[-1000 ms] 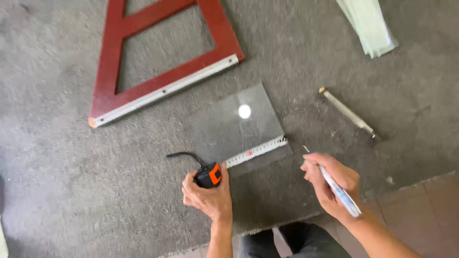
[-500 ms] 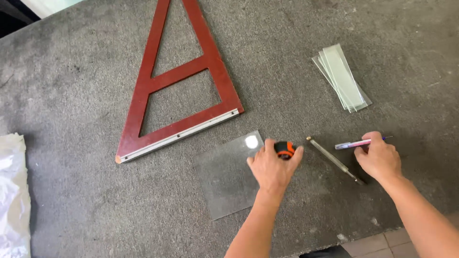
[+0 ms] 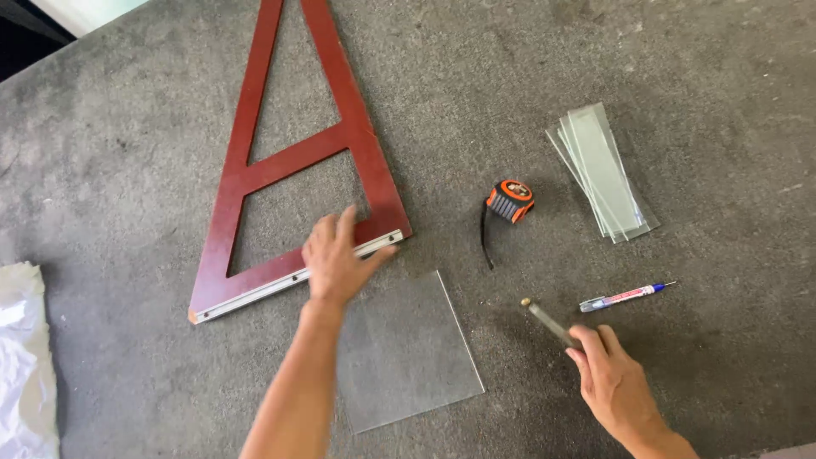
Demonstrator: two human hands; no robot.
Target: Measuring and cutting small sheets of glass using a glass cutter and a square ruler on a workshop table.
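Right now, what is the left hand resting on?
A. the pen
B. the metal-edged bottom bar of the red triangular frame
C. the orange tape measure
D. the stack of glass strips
B: the left hand lies on the lower bar of the red triangular frame, fingers over its metal edge, while the tape measure, glass strips and pen lie untouched to the side.

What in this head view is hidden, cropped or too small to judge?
- Red triangular frame: apex cut by top edge.
- Glass cutter: handle hidden inside right hand.
- Frame's metal strip: partly under left hand.
- White sheet: cut by left edge.
- Pen: markings too small.
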